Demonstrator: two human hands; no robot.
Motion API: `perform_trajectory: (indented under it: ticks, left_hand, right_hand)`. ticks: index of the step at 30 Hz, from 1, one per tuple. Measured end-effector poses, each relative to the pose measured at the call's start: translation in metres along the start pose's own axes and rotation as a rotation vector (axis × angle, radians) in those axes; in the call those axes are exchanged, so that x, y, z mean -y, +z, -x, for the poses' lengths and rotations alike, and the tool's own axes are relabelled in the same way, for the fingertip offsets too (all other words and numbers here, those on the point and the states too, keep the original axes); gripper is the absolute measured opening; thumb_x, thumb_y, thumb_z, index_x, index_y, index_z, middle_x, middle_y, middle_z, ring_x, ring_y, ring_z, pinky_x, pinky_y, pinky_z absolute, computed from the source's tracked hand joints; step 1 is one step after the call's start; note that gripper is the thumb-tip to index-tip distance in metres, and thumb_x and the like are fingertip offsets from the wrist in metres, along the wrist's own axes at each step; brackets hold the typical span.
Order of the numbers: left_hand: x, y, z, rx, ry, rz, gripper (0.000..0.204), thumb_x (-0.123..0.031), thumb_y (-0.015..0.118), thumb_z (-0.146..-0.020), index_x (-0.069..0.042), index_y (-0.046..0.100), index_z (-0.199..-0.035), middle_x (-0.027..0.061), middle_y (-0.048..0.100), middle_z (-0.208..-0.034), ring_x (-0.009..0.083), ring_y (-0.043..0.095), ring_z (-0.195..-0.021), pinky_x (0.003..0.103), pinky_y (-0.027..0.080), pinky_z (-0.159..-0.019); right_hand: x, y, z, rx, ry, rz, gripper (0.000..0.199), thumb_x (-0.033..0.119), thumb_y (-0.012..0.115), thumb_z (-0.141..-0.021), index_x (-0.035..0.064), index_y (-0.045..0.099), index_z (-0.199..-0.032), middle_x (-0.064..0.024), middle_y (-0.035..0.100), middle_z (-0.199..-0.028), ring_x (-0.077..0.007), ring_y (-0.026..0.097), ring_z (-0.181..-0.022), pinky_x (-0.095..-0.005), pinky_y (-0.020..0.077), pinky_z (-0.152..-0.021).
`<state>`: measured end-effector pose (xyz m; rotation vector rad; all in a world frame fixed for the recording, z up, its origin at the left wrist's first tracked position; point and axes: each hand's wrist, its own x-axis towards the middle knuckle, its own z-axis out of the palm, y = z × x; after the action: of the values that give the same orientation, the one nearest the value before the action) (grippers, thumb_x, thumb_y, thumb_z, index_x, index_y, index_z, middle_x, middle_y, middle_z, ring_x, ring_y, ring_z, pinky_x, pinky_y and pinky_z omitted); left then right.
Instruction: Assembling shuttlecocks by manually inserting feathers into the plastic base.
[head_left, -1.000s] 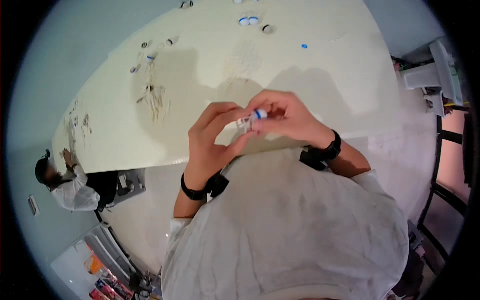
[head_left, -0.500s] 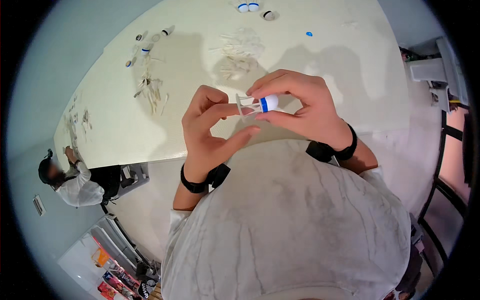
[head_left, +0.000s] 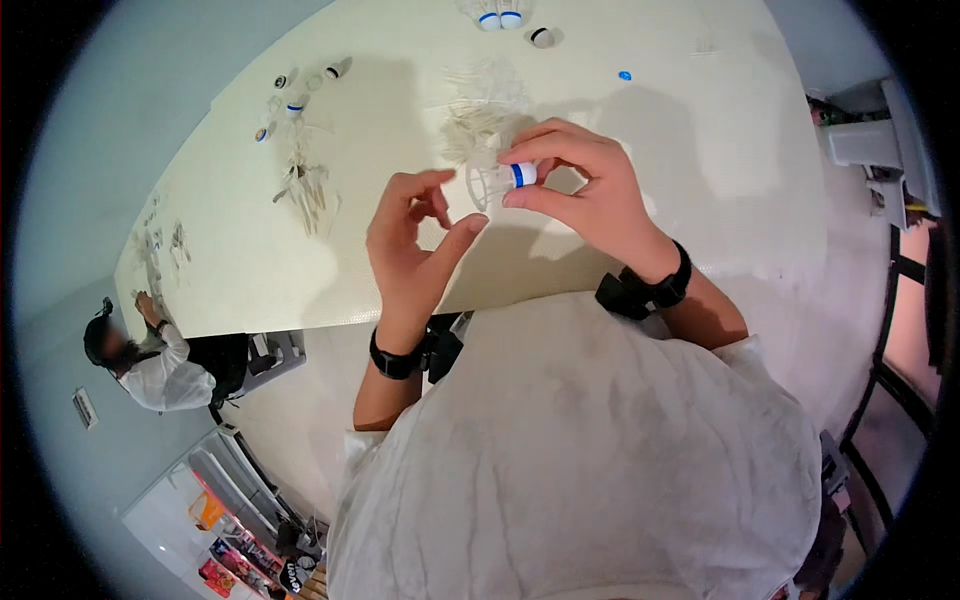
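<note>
Above the table's near part, my right hand (head_left: 590, 185) pinches a shuttlecock (head_left: 524, 175) by its rounded white head with a blue band. Its pale open-ribbed skirt (head_left: 478, 187) points left toward my other hand. My left hand (head_left: 415, 235) is open just beside the skirt's ring, its thumb and curved fingers apart; it appears to hold nothing. Just beyond the shuttlecock lies a loose pile of white feathers (head_left: 482, 105).
More feathers (head_left: 305, 195) lie to the left, near several shuttlecock heads (head_left: 294, 108). Two blue-banded shuttlecocks (head_left: 500, 20) and a dark-banded head (head_left: 542, 38) are at the far edge. A small blue piece (head_left: 625, 76) lies right. Another person (head_left: 165, 365) works at the table's left end.
My left finger has come out of the shuttlecock's skirt, and that hand has drawn away to the left. My right hand has carried the shuttlecock slightly farther from me.
</note>
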<state>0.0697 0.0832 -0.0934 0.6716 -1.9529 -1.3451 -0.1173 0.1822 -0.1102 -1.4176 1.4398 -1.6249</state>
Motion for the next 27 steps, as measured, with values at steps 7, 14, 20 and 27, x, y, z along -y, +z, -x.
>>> perform_trajectory:
  ticks: [7, 14, 20, 27]
  left_hand:
    - [0.029, 0.015, -0.001, 0.169, -0.352, 0.468, 0.041, -0.001, 0.073, -0.084, 0.001, 0.06, -0.123, 0.0078, 0.054, -0.124, 0.0165, 0.058, -0.107, 0.03, 0.048, -0.09]
    - [0.048, 0.009, -0.007, -0.001, -0.291, 0.353, 0.017, -0.015, 0.054, -0.101, -0.004, 0.056, -0.114, 0.0074, 0.061, -0.106, 0.0127, 0.057, -0.088, 0.028, 0.047, -0.078]
    - [0.05, -0.017, -0.06, -0.044, -0.044, -0.302, 0.011, -0.01, 0.064, -0.095, -0.004, 0.055, -0.095, 0.0015, 0.057, -0.081, 0.0074, 0.051, -0.069, 0.021, 0.042, -0.062]
    - [0.084, -0.045, -0.124, 0.241, -0.055, -0.561, 0.025, -0.012, 0.075, -0.083, -0.006, 0.067, -0.106, 0.0029, 0.06, -0.073, 0.008, 0.05, -0.062, 0.027, 0.045, -0.059]
  right_hand:
    - [-0.033, 0.017, 0.005, 0.199, 0.57, -0.679, 0.019, 0.01, 0.071, -0.09, 0.0019, 0.07, -0.107, -0.0051, 0.07, -0.096, -0.0107, 0.064, -0.08, -0.0261, 0.0521, -0.072]
    - [-0.029, -0.004, 0.007, 0.087, 0.517, -0.356, 0.019, 0.018, 0.069, -0.092, 0.001, 0.07, -0.102, -0.0041, 0.07, -0.086, -0.0088, 0.064, -0.077, -0.0236, 0.0504, -0.068]
    - [-0.057, -0.055, -0.038, 0.081, 0.432, -0.343, 0.025, 0.026, 0.058, -0.099, 0.003, 0.067, -0.099, -0.0008, 0.064, -0.081, -0.0067, 0.055, -0.069, -0.0221, 0.0439, -0.063]
    - [-0.105, -0.076, -0.068, 0.04, 0.451, -1.079, 0.031, 0.026, 0.05, -0.103, 0.0002, 0.061, -0.115, 0.0008, 0.059, -0.086, -0.0058, 0.045, -0.068, -0.0219, 0.0366, -0.06]
